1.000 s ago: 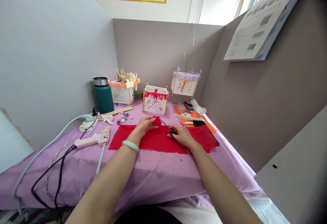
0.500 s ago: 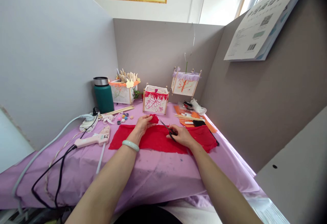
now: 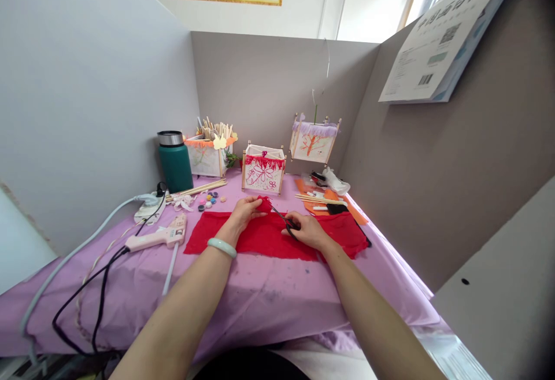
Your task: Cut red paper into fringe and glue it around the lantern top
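Between the fingertips of my left hand (image 3: pixel 246 213) is a small piece of red cloth (image 3: pixel 265 203), pinched and held up. My right hand (image 3: pixel 306 231) grips a pair of dark-handled scissors (image 3: pixel 291 225). Their blades point up and left, with the tips at the small piece's right edge. Under both hands a long strip of red cloth (image 3: pixel 277 244) lies spread across the table. Just beyond my hands stands a white paper lantern (image 3: pixel 263 176) on a stick frame, with red fringe along its top and a drawn red flower.
A pink glue gun (image 3: pixel 160 235) with trailing cords lies left, near a power strip (image 3: pixel 150 209) and a green bottle (image 3: pixel 175 163). Buttons (image 3: pixel 208 199) lie behind the cloth. A purple-fringed lantern (image 3: pixel 314 141) hangs at the back; wooden sticks (image 3: pixel 321 199) lie at right.
The small red cloth piece has shifted slightly toward the scissors, and the blade tips now meet its edge. Both hands keep their hold, and the view has moved only slightly.
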The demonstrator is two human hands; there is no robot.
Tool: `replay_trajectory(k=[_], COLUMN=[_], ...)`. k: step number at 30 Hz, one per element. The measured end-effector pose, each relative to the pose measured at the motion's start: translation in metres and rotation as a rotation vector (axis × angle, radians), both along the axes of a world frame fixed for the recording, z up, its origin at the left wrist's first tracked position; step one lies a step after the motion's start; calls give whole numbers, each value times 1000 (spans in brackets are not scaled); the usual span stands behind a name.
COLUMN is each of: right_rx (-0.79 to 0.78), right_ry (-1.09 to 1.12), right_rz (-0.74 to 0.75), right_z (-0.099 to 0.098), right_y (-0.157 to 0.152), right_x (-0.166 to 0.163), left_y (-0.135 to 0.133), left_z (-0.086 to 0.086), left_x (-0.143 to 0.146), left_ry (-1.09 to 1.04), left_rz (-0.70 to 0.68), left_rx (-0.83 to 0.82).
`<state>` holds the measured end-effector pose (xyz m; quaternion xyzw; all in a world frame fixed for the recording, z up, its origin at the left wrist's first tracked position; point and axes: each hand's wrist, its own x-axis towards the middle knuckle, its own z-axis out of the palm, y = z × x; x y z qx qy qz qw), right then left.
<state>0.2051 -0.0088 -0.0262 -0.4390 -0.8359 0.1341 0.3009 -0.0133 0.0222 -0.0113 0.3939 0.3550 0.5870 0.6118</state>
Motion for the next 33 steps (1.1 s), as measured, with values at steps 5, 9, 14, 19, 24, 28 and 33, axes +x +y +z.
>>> replay_trajectory(k=[5, 9, 14, 19, 24, 28, 33], right_rx=[-7, -10, -7, -12, -2, -4, 14], right_ry=[0, 0, 3, 4, 2, -7, -18], right_rz=[-2, -3, -7, 6, 4, 1, -15], right_z=[0, 0, -1, 0, 1, 1, -1], right_y=[0, 0, 1, 0, 0, 0, 3], right_x=[-1, 0, 0, 0, 0, 0, 0], left_y=[-1, -1, -1, -1, 0, -1, -1], left_z=[0, 1, 1, 0, 0, 1, 1], left_x=[0, 0, 0, 0, 0, 0, 0], left_ry=[-2, -10, -13, 5, 2, -3, 0], left_rz=[-8, -2, -10, -18, -15, -13, -11], left_rx=[4, 8, 18, 26, 19, 16, 16])
